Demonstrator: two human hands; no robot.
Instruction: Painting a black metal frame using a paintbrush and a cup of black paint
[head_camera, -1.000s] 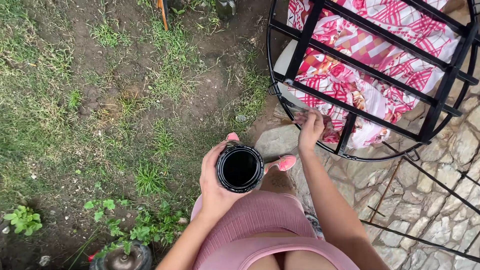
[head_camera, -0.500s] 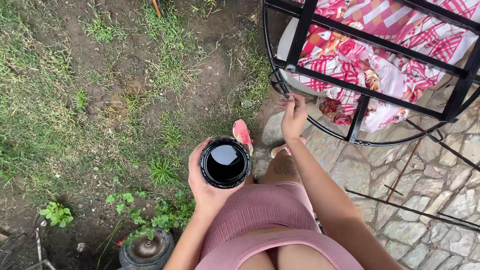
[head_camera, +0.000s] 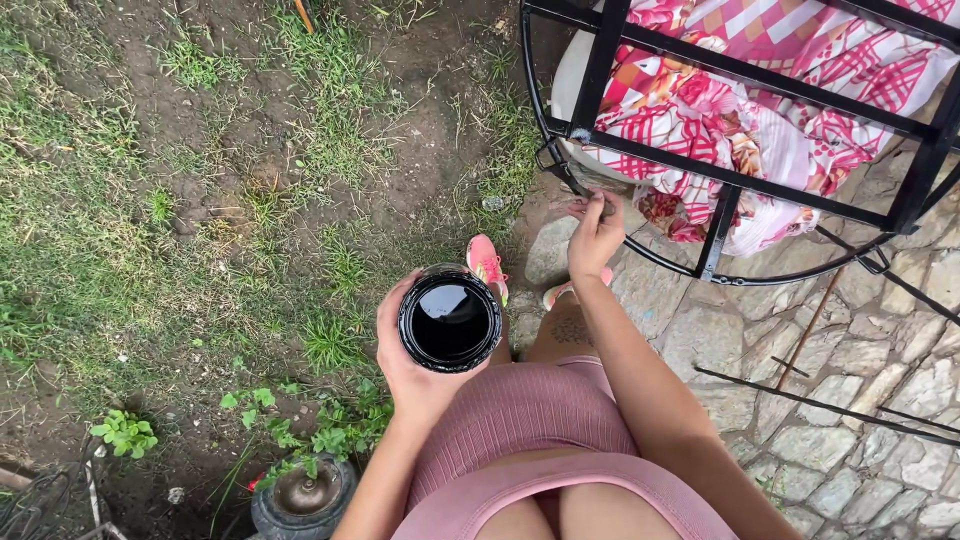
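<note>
Item 1: left hand (head_camera: 415, 365), at about 6 o'clock in the view, fingers wrapped around the side of a round black cup (head_camera: 450, 320). The cup is upright, mouth open to the camera, filled with dark liquid whose surface shows a pale reflection.

Item 2: right hand (head_camera: 594, 238), just right of centre toward 1 o'clock from the cup, arm stretched forward. Fingers are drawn together at the lower rim of a black metal frame (head_camera: 715, 185); whether they pinch anything is too small to tell.

Item 3: the metal frame, at 1 to 2 o'clock, a rounded ring with straight crossbars. Beneath the bars lies a pink, red and white patterned cloth (head_camera: 740, 110).

Item 4: pink shoes (head_camera: 487, 264), just above the cup at 12 o'clock, at the edge of the stone paving (head_camera: 860, 360).

Item 5: grass and bare soil (head_camera: 200, 180), from 8 to 11 o'clock.

Item 6: dark round pot (head_camera: 303, 495) at 7 o'clock, leafy green plants (head_camera: 320, 425) just above it.
</note>
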